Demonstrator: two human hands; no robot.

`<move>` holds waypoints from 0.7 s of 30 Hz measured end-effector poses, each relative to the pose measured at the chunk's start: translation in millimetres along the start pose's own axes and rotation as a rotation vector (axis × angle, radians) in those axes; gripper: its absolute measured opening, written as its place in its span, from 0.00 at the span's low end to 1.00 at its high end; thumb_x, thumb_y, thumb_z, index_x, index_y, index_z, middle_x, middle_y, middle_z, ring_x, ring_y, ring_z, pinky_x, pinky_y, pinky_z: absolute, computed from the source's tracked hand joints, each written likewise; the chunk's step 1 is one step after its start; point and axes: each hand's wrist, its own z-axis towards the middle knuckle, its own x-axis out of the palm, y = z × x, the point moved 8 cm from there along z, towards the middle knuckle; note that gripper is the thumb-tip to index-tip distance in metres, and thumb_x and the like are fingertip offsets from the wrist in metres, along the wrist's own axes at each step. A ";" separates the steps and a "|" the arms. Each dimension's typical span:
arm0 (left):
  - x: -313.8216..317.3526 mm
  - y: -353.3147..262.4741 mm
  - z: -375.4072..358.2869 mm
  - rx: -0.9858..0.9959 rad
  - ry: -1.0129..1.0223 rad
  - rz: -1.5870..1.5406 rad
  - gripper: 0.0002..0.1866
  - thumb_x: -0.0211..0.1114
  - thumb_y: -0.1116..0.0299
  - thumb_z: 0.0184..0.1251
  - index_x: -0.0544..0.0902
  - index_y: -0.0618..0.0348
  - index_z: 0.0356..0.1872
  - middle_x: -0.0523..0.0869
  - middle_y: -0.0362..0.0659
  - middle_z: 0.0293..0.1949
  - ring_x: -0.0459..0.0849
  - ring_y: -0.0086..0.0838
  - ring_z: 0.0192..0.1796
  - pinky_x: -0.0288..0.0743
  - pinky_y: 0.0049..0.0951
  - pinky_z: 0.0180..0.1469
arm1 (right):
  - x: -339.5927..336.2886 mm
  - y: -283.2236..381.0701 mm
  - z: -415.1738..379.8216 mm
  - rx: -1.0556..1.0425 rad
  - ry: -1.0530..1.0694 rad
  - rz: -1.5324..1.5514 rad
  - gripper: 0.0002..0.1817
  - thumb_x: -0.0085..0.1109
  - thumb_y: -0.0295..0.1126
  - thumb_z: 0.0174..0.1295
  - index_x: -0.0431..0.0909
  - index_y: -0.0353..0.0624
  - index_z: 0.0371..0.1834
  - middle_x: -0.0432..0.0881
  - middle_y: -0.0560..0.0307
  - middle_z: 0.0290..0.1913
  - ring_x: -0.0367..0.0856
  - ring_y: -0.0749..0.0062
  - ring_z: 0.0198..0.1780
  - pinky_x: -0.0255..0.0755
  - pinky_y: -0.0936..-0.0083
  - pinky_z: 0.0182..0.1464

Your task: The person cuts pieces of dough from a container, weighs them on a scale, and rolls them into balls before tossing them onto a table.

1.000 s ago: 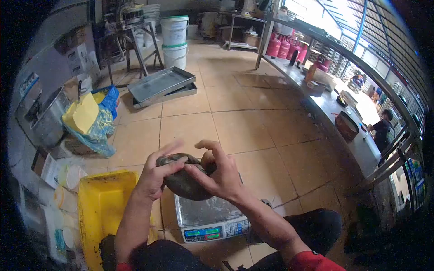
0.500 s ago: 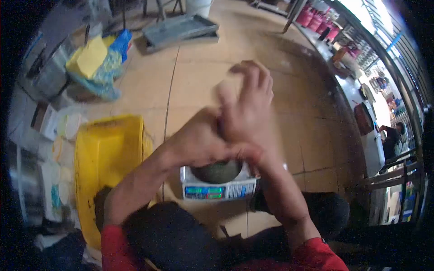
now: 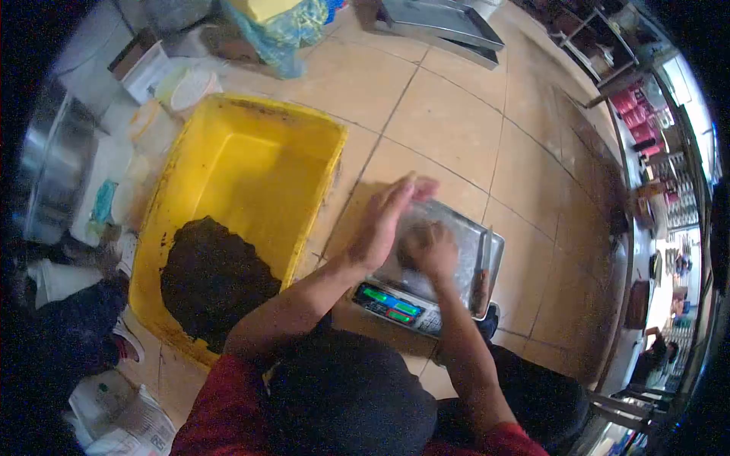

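Note:
My right hand (image 3: 435, 251) is down on the metal tray of a digital scale (image 3: 395, 304), its fingers curled over a dark round lump (image 3: 411, 242). Motion blurs these fingers, and they hide part of the lump. To its left, my left hand (image 3: 388, 220) is raised on edge beside the tray, fingers stretched out and holding nothing. A knife (image 3: 484, 262) with a brown handle lies along the tray's right side. Left of the scale stands a yellow tub (image 3: 315, 190) containing a large dark, dough-like mass (image 3: 217, 277).
Plastic containers (image 3: 194, 90) line the tub's far left. Metal trays (image 3: 449, 26) rest on the tiled floor ahead, near a blue-green plastic bag (image 3: 285, 38). A long shelf with pink bundles (image 3: 635, 110) runs along the right, where another person (image 3: 654, 357) appears far off.
The view has swung left, bringing in more of the tub. My hands, together above the scale before, have parted; the right has dropped to the lump on the tray.

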 end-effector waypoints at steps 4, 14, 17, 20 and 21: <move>-49.5 -12.4 -12.2 0.084 -0.077 0.073 0.26 0.41 0.50 0.70 0.75 0.61 0.52 0.79 0.45 0.51 0.75 0.30 0.55 0.62 0.34 0.60 | -14.6 48.7 23.7 0.047 -0.111 -0.316 0.34 0.43 0.56 0.61 0.62 0.43 0.64 0.54 0.44 0.70 0.60 0.46 0.66 0.53 0.43 0.64; -154.0 -55.0 -39.3 0.235 -0.573 -0.229 0.16 0.48 0.57 0.69 0.76 0.60 0.39 0.79 0.41 0.35 0.77 0.27 0.41 0.68 0.31 0.47 | -8.5 296.6 28.4 -0.918 0.258 -0.339 0.17 0.47 0.44 0.57 0.82 0.45 0.27 0.83 0.52 0.33 0.80 0.56 0.42 0.62 0.50 0.56; -159.9 -45.6 -38.5 0.209 -0.599 -0.250 0.14 0.49 0.58 0.69 0.75 0.59 0.38 0.78 0.40 0.33 0.76 0.27 0.40 0.68 0.32 0.46 | -17.6 287.4 18.6 -1.009 0.285 -0.167 0.16 0.49 0.42 0.57 0.81 0.44 0.23 0.82 0.54 0.30 0.79 0.58 0.38 0.68 0.60 0.50; -147.5 -30.3 -33.8 0.128 -0.604 -0.202 0.14 0.50 0.57 0.68 0.75 0.57 0.38 0.77 0.39 0.34 0.76 0.25 0.40 0.68 0.30 0.45 | -55.4 231.0 19.4 -0.911 0.009 0.283 0.12 0.50 0.33 0.57 0.76 0.40 0.21 0.79 0.50 0.25 0.78 0.55 0.30 0.71 0.62 0.37; -140.3 -18.6 -28.2 0.083 -0.591 -0.178 0.14 0.50 0.57 0.68 0.75 0.56 0.38 0.77 0.38 0.34 0.75 0.24 0.40 0.68 0.29 0.45 | -69.5 188.4 22.4 -0.682 -0.041 0.408 0.11 0.49 0.32 0.59 0.75 0.39 0.22 0.78 0.46 0.24 0.77 0.52 0.30 0.70 0.60 0.35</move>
